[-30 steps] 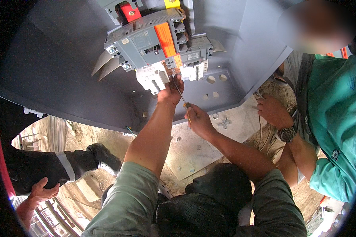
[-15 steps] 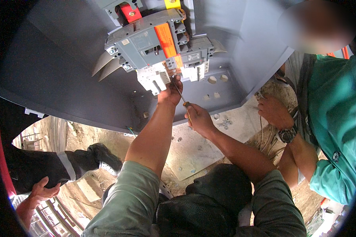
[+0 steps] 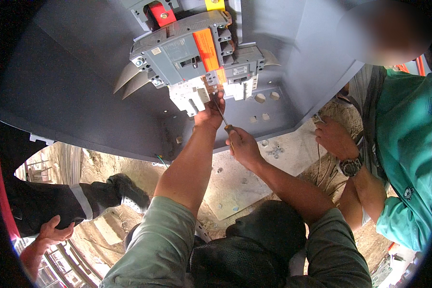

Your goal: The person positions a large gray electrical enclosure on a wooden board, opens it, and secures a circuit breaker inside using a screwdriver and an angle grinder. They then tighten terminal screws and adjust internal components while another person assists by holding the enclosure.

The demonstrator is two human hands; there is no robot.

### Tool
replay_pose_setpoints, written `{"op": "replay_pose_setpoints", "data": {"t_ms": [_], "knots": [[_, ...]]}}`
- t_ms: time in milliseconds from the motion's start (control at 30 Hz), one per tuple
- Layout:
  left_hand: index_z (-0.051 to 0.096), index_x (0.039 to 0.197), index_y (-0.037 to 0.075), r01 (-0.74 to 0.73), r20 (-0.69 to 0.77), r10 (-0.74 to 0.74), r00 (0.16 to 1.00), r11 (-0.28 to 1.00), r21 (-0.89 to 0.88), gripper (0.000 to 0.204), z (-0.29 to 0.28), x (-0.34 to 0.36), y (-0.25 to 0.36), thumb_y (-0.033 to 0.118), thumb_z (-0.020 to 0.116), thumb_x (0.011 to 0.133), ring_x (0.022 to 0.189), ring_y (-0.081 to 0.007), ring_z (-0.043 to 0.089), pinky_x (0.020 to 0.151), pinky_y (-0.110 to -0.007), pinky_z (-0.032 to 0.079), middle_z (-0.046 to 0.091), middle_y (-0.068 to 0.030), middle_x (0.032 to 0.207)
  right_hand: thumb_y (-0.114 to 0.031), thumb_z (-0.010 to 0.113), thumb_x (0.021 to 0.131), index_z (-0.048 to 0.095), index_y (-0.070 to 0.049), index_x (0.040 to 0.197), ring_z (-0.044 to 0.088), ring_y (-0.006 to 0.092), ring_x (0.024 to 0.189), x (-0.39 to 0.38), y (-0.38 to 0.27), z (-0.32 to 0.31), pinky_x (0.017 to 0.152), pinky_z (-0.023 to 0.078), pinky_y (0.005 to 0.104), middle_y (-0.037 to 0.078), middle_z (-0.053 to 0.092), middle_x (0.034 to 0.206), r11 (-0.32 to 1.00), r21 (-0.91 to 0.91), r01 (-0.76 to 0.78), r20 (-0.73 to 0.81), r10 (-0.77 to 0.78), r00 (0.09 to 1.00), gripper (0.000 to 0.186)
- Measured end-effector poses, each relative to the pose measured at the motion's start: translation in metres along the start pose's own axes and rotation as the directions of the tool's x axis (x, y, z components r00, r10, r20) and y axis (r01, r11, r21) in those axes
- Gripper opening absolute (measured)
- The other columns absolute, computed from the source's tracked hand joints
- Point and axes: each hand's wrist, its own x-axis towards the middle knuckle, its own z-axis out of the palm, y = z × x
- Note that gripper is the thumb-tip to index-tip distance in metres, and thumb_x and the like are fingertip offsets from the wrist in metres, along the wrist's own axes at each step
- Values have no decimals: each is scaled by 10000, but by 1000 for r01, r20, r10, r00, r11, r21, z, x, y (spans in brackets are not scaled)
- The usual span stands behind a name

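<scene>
My right hand (image 3: 246, 149) is closed round the dark and yellow handle of a screwdriver (image 3: 229, 128). Its thin shaft slants up and left to the copper terminals (image 3: 212, 86) under the breakers. Just below those terminals, my left hand (image 3: 210, 116) has its fingers curled up beside the shaft; what they pinch is hidden. Touching or very near that hand is a white miniature circuit breaker block (image 3: 189, 97). A second white block (image 3: 241, 90) sits to the right. Above them is a large grey moulded-case breaker (image 3: 170, 55) with an orange label (image 3: 206, 50).
The grey metal enclosure (image 3: 81, 96) surrounds the breakers, its lower edge above my forearms. Flat grey blades (image 3: 125, 81) jut out at left. A co-worker in a green shirt (image 3: 405, 144) crouches at right; another person's hand (image 3: 55, 230) shows at left. Loose bolts (image 3: 276, 151) lie on a board below.
The view has shifted slightly, so the breakers and both hands appear a little further right. The screwdriver stays at the copper terminals, and my grip looks the same.
</scene>
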Motion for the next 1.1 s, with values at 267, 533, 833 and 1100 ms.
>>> {"op": "replay_pose_setpoints", "data": {"t_ms": [267,533,833,1100], "knots": [[605,1257,91,-3,2,4,1000,996,-88,366,11,-12,1,367,521,1033,947,-340,697,786,-460,612,693,-146,1099,-330,513,1058,620,-30,1015,523,99,501,-3,-18,-3,439,408,279,17,581,737,975,190,-119,51,111,993,321],[575,1281,80,61,21,-63,998,995,75,299,-10,-3,11,248,494,1047,980,-353,687,799,-465,615,677,-149,1131,-360,539,1065,596,-36,1090,543,114,568,9,13,7,489,435,297,37,628,776,830,533,-166,158,95,983,330],[638,1193,65,30,-96,-25,995,998,57,448,0,-8,6,462,528,1017,916,-292,722,808,-428,624,716,-118,1055,-464,479,1070,555,-47,1148,548,109,646,3,2,21,528,452,291,39,631,876,949,260,-177,68,165,984,430],[623,1300,105,89,101,-84,991,995,-47,339,-6,-1,15,163,602,967,1053,-374,695,926,-524,606,702,-144,1188,-445,474,1068,548,-90,1105,512,99,652,-1,-24,23,558,459,293,5,566,845,951,142,-275,-1,277,961,365]]}}
